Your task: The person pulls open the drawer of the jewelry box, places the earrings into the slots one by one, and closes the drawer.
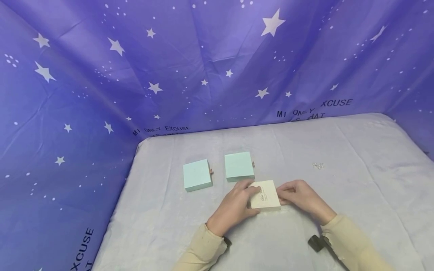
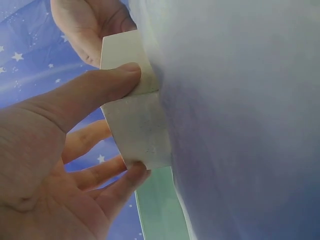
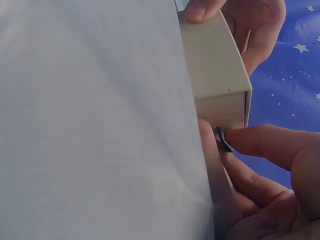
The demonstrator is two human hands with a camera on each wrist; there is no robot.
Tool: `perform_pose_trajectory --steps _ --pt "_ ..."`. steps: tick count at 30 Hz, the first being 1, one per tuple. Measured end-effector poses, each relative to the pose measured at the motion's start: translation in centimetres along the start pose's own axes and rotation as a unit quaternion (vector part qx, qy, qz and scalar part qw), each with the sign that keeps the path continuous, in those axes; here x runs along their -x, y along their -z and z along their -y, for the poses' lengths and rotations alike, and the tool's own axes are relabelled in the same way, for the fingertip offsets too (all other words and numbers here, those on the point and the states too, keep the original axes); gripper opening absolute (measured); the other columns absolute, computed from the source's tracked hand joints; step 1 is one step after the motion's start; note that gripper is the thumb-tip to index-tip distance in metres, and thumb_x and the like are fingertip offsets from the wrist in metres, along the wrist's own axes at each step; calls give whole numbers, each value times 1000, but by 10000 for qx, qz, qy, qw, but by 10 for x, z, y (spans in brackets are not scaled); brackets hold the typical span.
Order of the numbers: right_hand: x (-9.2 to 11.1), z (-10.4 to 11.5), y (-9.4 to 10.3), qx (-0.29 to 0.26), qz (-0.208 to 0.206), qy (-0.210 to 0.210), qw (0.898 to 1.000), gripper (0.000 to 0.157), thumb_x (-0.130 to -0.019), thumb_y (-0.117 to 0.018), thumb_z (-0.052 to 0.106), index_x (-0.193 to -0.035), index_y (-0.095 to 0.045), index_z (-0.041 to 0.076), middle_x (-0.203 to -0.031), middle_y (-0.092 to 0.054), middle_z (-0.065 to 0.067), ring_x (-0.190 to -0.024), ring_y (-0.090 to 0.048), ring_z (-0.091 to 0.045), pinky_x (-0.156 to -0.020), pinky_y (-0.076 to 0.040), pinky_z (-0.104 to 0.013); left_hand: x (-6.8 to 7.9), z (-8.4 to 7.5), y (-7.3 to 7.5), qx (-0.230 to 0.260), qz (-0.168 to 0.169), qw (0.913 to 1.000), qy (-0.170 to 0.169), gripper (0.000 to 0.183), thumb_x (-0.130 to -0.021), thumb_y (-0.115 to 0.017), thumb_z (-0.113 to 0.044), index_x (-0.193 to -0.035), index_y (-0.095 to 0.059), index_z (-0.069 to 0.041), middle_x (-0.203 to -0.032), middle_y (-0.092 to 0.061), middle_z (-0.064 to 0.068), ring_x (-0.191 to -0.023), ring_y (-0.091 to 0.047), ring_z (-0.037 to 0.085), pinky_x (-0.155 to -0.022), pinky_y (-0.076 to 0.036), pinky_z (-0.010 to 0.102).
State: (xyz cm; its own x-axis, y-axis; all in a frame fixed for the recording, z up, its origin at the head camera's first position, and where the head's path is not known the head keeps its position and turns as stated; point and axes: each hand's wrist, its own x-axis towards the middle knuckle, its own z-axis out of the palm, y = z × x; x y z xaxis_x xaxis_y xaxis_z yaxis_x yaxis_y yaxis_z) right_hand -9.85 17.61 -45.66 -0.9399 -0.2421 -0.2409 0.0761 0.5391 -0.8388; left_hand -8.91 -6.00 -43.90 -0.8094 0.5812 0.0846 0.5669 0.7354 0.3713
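A cream box (image 1: 269, 197) with dark lettering on its lid lies on the bed-like surface in the head view. My left hand (image 1: 234, 207) grips it from the left; in the left wrist view the thumb (image 2: 107, 82) lies along one side, with other fingers on neighbouring sides. At the box's right end is my right hand (image 1: 301, 197). Between its thumb and fingers it pinches a small black ribbon tab (image 3: 223, 140), seen in the right wrist view. The drawer front appears flush or nearly so with the sleeve.
Two mint-green boxes, one at the left (image 1: 197, 176) and one just behind the cream box (image 1: 238, 165), have brownish tabs on their right sides. Small clear-looking pieces (image 1: 318, 165) lie farther right on the pale cloth (image 1: 356, 195). A purple starry curtain (image 1: 217, 56) hangs behind.
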Motion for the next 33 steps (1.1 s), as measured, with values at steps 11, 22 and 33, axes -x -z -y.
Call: perform_pose_trajectory --steps 11,22,33 --pt "-1 -1 2 -340 197 49 9992 29 -94 -64 15 -105 -71 -11 -87 -76 -14 -73 -71 -18 -69 -56 -23 -1 1 0 74 47 9999 70 65 -75 -87 -28 -132 -63 -10 -145 -50 10 -134 -48 21 -110 -42 28" --pt "-4 0 11 -611 502 6 9969 26 -92 -64 7 -106 -68 -14 -88 -75 -18 -74 -73 -21 -68 -60 -29 -3 1 1 96 5 9999 56 65 -74 -87 -28 -132 -63 -10 -144 -51 11 -133 -48 21 -109 -42 27" --pt "-4 -2 13 -623 569 -111 9964 27 -94 -63 10 -106 -69 -13 -85 -75 -14 -73 -73 -19 -69 -59 -26 -3 2 3 194 140 9997 80 64 -75 -87 -27 -132 -64 -10 -143 -51 11 -132 -49 21 -107 -44 28"
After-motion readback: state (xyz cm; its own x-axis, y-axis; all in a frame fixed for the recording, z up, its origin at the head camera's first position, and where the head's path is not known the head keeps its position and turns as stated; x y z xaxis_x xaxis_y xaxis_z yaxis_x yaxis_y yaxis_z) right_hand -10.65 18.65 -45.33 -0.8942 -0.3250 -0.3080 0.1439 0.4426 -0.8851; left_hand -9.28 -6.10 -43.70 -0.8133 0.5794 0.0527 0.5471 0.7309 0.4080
